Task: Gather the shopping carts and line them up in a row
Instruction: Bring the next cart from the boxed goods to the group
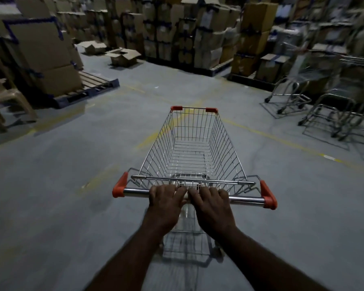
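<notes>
Forearms are seen reaching forward from the bottom edge of the view, and both hands are laid side by side on the middle of the handle bar of a shopping cart. The left hand and the right hand are curled over the bar, fingers wrapped down across it, with the fingertips of the two hands almost touching. Orange caps are fitted at both ends of the bar, and two smaller orange corners are seen on the far rim of the wire basket. The basket is empty, and it is pointed straight ahead over the middle of the grey floor, where faded yellow lines are painted.

Farther off, at the left edge of the floor, a beige plastic chair is placed beside a pallet that is loaded with large cardboard boxes. Toward the right edge, a cluster of other carts is parked, blurred, so that their number cannot be told. Well beyond the held cart, two open boxes are left on the floor, and the far side is walled in by tall stacks of cartons.
</notes>
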The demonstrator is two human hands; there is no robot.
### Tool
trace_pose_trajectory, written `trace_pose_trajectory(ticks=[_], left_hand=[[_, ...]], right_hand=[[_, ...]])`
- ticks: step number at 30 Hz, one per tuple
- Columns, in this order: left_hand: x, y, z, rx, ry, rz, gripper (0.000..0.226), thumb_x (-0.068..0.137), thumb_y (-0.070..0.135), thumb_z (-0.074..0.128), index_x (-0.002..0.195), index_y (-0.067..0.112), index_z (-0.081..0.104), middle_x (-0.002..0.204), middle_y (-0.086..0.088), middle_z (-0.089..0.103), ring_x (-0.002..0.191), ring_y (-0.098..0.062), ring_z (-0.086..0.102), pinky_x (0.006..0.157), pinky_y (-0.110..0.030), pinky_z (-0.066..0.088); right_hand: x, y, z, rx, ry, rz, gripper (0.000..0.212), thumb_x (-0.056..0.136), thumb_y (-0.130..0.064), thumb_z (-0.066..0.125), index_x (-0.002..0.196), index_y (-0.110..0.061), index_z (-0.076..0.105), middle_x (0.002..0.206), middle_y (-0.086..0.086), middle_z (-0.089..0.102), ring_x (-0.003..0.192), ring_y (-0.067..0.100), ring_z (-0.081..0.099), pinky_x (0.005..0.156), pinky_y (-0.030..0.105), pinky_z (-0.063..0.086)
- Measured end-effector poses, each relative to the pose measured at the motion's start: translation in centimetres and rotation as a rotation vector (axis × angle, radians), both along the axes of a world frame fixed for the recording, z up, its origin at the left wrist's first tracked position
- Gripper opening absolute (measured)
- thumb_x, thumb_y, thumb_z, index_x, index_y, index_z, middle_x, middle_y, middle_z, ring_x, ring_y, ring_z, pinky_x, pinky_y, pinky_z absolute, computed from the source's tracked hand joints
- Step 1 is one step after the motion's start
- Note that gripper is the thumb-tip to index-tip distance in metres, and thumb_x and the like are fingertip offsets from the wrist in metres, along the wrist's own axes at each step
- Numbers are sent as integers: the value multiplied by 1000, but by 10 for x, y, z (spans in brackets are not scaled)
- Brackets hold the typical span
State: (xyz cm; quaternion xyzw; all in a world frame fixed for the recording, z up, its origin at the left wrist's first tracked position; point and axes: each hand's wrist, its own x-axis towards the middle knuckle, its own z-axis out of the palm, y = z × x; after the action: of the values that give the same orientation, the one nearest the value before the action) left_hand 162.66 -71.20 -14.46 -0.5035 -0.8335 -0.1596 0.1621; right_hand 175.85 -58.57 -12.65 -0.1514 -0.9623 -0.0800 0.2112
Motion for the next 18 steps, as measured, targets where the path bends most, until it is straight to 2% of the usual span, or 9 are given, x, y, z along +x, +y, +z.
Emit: trace_pose_trajectory(ticks=[5,10,14,18], left_hand=[[-82,21,5,-48,-31,-75,40,91,47,41,128,35,51,106,3,58,96,-24,46,93,-42,27],[-145,47,5,-65,-49,-116,39,92,51,41,124,37,57,105,5,56,98,-23,47,97,-42,24],[-196,78,7,-40,11,-168,36,92,50,43,121,33,57,107,4,54,97,-21,43,93,-41,25],[-257,118,14,-135,-59,-199,39,97,55,33,126,36,50,108,6,53,98,-20,42,93,-40,23]], right_hand=[[-70,9,-1,-16,48,-74,38,88,-26,58,125,-23,59,96,2,59,83,28,53,75,42,38],[-130,31,-5,3,94,-123,30,93,-30,58,122,-22,61,90,2,59,79,30,54,74,43,38],[-178,61,-10,7,171,-150,25,98,-35,53,114,-19,63,90,1,58,77,28,52,73,43,40],[-238,99,-14,-3,216,-183,22,96,-38,59,108,-20,64,88,0,57,78,26,52,74,42,36]])
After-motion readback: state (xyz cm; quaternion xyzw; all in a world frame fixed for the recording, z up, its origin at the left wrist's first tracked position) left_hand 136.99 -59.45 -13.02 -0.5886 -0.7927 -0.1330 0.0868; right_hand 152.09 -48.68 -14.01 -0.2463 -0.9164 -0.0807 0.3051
